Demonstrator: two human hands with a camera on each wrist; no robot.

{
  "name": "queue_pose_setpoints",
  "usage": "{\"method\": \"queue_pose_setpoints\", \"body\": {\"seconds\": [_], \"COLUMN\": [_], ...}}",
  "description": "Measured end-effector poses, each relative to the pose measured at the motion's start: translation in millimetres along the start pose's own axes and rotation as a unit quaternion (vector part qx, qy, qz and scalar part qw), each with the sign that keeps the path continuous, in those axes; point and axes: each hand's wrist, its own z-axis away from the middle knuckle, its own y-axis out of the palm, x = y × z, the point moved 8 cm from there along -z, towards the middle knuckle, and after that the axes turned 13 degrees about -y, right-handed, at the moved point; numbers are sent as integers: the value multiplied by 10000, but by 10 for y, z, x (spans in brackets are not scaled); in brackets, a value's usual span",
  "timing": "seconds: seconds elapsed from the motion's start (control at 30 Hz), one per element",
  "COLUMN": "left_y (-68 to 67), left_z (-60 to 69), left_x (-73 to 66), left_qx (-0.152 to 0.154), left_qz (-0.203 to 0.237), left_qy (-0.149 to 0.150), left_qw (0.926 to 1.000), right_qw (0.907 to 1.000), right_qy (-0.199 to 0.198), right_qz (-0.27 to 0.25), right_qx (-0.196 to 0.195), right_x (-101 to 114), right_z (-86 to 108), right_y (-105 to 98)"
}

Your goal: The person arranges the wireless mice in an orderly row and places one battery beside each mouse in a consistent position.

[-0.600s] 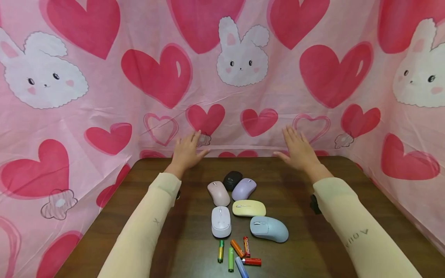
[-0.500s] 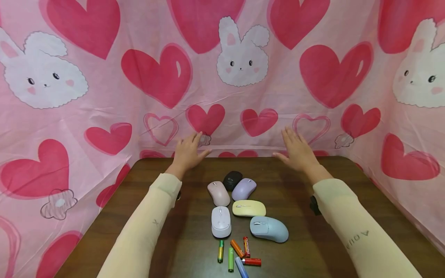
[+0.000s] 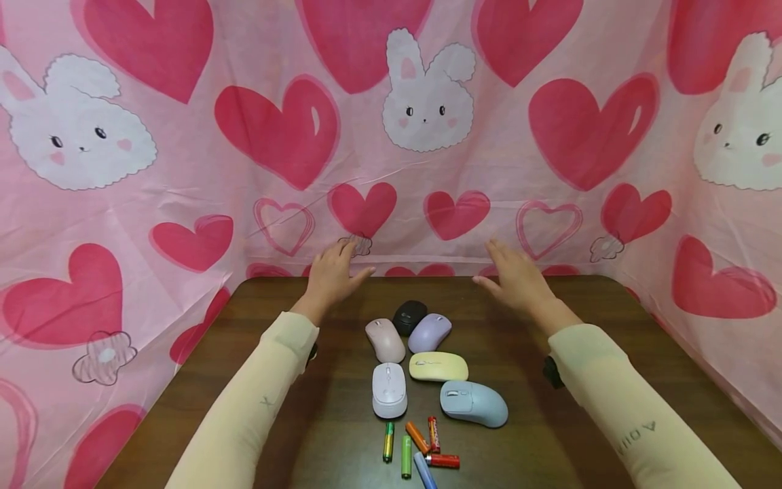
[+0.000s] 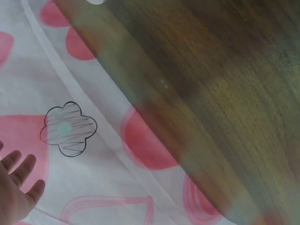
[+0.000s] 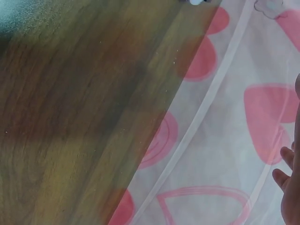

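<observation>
Both hands hover near the far edge of the table, holding nothing. My left hand (image 3: 332, 275) is up left of the mice, fingers extended and thumb pointing inward; its fingers also show at the lower left of the left wrist view. On the other side, my right hand (image 3: 518, 277) mirrors it, partly visible at the right of the right wrist view. Between the arms lie a black mouse (image 3: 409, 318), a pink mouse (image 3: 385, 341), a purple mouse (image 3: 430, 333), a yellow mouse (image 3: 438, 367), a white mouse (image 3: 389, 390) and a light blue mouse (image 3: 474, 403).
Several batteries lie nearer the front, among them a light green battery (image 3: 406, 457), an orange battery (image 3: 418, 437), a red battery (image 3: 442, 461) and a blue battery (image 3: 424, 471). A pink heart-and-rabbit cloth (image 3: 427, 170) hangs behind the dark wooden table (image 3: 342, 448).
Both hands have come down slightly and drawn a little closer to the body, their fingertips lower against the cloth. The mice and batteries lie as before.
</observation>
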Motion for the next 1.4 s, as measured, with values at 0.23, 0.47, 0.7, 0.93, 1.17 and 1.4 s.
{"method": "queue_pose_setpoints", "body": {"seconds": [0.23,0.47,0.7,0.93,1.17,1.4], "left_y": [27,125,177,244,295,351], "left_z": [46,91,148,207,286,353], "left_x": [34,69,73,107,107,85], "left_qx": [133,302,345,421,585,819], "left_qz": [-58,-301,-398,-454,-409,-527], "left_qy": [-288,-485,-615,-810,-951,-1077], "left_qw": [9995,9979,9967,9948,9929,9894], "right_qw": [10000,9999,9996,9986,9933,9881], "right_qy": [-63,-37,-118,11,375,730], "right_qz": [-39,-102,-178,-289,-749,-822], "right_qx": [66,53,210,436,797,1074], "right_x": [93,137,219,289,386,466], "right_z": [18,23,31,46,52,57], "right_y": [15,82,152,250,390,488]}}
